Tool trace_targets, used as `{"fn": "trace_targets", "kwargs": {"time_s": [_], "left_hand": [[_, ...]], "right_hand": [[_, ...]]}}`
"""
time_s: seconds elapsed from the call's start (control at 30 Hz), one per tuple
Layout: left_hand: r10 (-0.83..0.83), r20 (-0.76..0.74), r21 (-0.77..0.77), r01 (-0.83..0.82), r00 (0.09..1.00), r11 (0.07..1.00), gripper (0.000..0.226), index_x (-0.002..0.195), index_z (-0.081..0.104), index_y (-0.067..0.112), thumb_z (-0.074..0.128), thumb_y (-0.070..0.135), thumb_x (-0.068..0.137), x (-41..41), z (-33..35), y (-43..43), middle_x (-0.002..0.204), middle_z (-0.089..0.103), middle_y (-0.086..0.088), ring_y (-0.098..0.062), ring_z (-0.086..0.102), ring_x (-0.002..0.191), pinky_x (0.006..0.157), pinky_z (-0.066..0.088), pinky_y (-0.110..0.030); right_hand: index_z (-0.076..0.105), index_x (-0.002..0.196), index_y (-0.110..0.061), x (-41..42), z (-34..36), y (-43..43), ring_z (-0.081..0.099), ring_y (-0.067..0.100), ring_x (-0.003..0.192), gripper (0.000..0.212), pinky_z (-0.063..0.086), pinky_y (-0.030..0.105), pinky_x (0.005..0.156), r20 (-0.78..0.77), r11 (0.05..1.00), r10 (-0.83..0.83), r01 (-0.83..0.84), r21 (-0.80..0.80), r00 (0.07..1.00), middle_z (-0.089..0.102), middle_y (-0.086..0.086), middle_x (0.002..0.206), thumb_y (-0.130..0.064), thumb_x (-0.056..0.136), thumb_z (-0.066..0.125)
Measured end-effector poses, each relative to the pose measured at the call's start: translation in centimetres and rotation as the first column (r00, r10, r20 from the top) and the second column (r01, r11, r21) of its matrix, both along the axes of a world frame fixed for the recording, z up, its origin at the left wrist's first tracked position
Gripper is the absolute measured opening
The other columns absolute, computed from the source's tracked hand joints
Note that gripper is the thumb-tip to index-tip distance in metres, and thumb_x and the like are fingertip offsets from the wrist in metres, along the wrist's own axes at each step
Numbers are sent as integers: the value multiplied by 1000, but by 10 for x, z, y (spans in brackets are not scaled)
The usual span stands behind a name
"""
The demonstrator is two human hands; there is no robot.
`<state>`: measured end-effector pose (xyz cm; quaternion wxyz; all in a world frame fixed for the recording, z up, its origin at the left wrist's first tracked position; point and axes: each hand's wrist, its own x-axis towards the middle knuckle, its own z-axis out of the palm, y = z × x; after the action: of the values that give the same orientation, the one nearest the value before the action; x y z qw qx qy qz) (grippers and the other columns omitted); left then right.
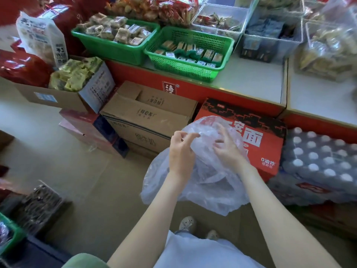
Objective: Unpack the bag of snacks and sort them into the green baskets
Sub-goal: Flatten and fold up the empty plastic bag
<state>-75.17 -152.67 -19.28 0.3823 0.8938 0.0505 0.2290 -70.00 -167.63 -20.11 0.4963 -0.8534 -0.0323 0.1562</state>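
A crumpled clear plastic bag [204,182] hangs in front of me above the floor, and it looks empty. My left hand [180,153] pinches its upper edge. My right hand [228,149] grips the film from the other side. Two green baskets stand on the counter beyond: the left green basket [108,46] is heaped with pale wrapped snacks, and the right green basket [185,69] holds a row of small wrapped bars.
A red noodle carton [270,136] and a shrink-wrapped pack of bottles [318,157] sit under the counter to the right. Brown cardboard boxes [146,117] stand left of them. Clear bins of snacks [222,18] line the back of the counter.
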Motion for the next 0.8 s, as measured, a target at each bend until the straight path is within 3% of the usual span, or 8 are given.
{"fn": "trace_targets", "kwargs": {"time_s": [0.1, 0.23, 0.37, 0.53, 0.6, 0.7, 0.73, 0.8], "left_hand": [[-32, -68, -153, 21, 997, 988, 35, 92, 67, 7, 40, -12, 80, 1, 2, -8, 93, 49, -3, -22, 48, 88, 73, 39, -19], [-128, -136, -346, 74, 982, 935, 14, 84, 54, 11, 43, 4, 84, 9, 9, -18, 87, 42, 11, -15, 44, 83, 73, 35, -17], [-287, -150, -330, 225, 946, 917, 14, 93, 49, 15, 57, 15, 82, 25, 18, -28, 93, 39, 14, -2, 43, 87, 78, 34, -7], [-351, -162, -214, 315, 922, 925, 9, 93, 53, 4, 61, 2, 90, 51, 24, -34, 95, 44, -1, -6, 45, 80, 72, 35, -5], [-401, -160, -204, 367, 902, 908, 13, 90, 50, 8, 57, -4, 92, 57, 32, -42, 94, 49, -10, -9, 47, 76, 67, 35, -7], [-526, -172, -227, 486, 833, 844, 20, 88, 47, 11, 56, -6, 92, 63, 47, -56, 88, 57, -2, -13, 55, 82, 67, 37, -4], [-564, -167, -214, 529, 809, 822, 17, 88, 49, 9, 57, -5, 92, 66, 52, -59, 85, 57, 5, -6, 56, 82, 67, 37, -4], [-614, -130, -184, 590, 778, 786, 12, 88, 53, 5, 59, -6, 89, 74, 58, -63, 82, 55, 12, 6, 52, 75, 68, 36, -6]], "right_hand": [[51, 135, -19, -2, 1, 6, 57, 12, 109, 48, 49, 16, 89, 108, 1000, 29, -29, -6, 994, 54, -2, 125, -4, 91, 59], [53, 135, -22, -3, 7, 3, 46, 13, 120, 48, 40, 32, 106, 247, 990, 109, -83, -112, 963, 54, -2, 132, -7, 90, 58], [42, 141, -39, 9, 12, -13, 16, 13, 138, 61, 8, 33, 114, 262, 930, 199, -98, -355, 944, 29, -13, 151, -7, 91, 54], [41, 139, -36, 15, 32, -52, 19, 12, 139, 53, 19, 45, 117, 487, 974, 168, -69, -214, 857, 33, -4, 150, -15, 94, 59], [27, 143, -42, 12, 44, -66, 9, 4, 143, 66, 11, 38, 120, 431, 969, 239, -187, -160, 870, 24, -10, 154, -27, 91, 65], [-9, 147, -48, 10, 46, -83, -18, -3, 142, 107, -12, 32, 116, 268, 879, 415, -307, -365, 870, -3, -17, 158, -41, 80, 74], [-16, 147, -45, 12, 40, -90, -17, -3, 142, 112, -16, 32, 115, 228, 853, 404, -274, -444, 886, -1, -17, 157, -41, 80, 73], [-5, 152, -31, 18, 30, -109, 12, 6, 144, 97, -12, 39, 117, 206, 796, 342, -166, -583, 917, 26, -10, 151, -36, 86, 66]]}}
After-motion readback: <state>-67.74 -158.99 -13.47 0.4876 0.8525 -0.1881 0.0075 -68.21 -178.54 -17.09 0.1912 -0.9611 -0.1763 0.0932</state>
